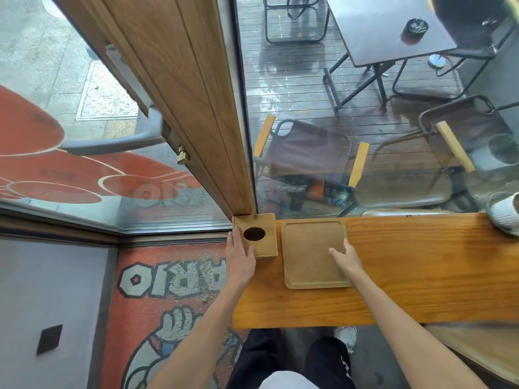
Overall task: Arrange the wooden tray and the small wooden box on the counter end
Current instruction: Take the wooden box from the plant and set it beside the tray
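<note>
A small wooden box (261, 224) with a dark oval hole in its top stands at the far left end of the wooden counter (393, 276), against the window frame. My left hand (238, 261) rests against the box's left and near sides, fingers apart. Just right of the box lies a square wooden tray (309, 248) with rounded corners and a raised rim. My right hand (346, 256) lies flat on the tray's right half, fingers spread, gripping nothing.
A white ribbed plant pot (505, 214) stands on the counter at the far right. A wooden door frame (196, 94) and a glass pane rise behind the counter. The counter's left end drops off to a red floor mat (168, 290).
</note>
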Motion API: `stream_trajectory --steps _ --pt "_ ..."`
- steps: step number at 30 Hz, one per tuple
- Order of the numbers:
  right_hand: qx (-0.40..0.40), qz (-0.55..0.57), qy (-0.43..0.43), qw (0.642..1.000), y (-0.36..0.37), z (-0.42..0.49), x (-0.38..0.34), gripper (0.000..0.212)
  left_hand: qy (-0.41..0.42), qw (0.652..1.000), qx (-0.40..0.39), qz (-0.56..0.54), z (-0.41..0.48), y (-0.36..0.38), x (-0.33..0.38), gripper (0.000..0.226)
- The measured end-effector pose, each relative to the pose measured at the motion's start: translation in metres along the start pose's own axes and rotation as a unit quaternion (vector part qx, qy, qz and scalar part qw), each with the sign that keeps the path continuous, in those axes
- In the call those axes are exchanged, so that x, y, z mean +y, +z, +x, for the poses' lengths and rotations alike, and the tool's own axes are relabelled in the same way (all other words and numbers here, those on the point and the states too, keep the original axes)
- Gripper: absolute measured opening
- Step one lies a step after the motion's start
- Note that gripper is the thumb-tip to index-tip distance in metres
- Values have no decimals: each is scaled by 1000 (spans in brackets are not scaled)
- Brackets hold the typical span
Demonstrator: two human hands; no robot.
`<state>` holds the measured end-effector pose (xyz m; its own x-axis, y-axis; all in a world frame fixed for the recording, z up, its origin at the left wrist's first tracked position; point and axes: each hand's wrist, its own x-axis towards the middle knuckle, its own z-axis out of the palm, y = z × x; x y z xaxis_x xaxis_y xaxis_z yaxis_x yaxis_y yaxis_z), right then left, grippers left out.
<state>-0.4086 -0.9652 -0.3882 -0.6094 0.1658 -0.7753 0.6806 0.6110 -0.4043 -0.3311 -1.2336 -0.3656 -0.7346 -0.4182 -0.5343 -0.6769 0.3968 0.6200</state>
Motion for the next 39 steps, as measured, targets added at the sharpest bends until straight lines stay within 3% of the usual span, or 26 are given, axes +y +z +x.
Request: stream_trajectory --steps 11,28,32,36,39 --pt "-4 -1 -19 1000 5 -2 -1 73 10 996 -38 -74 5 -16 -11 72" --pt "-27 -71 -15 997 15 -12 -11 76 16 996 -40 -76 3 -19 -11 73" --pt "0 -131 -99 986 44 -35 -35 77 -13 994 -54 -99 2 -21 -10 73" --pt "-96 -39 -112 988 77 -58 -70 83 -28 990 -80 -116 7 -26 -16 63" --pt "-144 -41 -118 982 92 -66 -80 79 -29 988 -95 -115 12 -29 -20 62"
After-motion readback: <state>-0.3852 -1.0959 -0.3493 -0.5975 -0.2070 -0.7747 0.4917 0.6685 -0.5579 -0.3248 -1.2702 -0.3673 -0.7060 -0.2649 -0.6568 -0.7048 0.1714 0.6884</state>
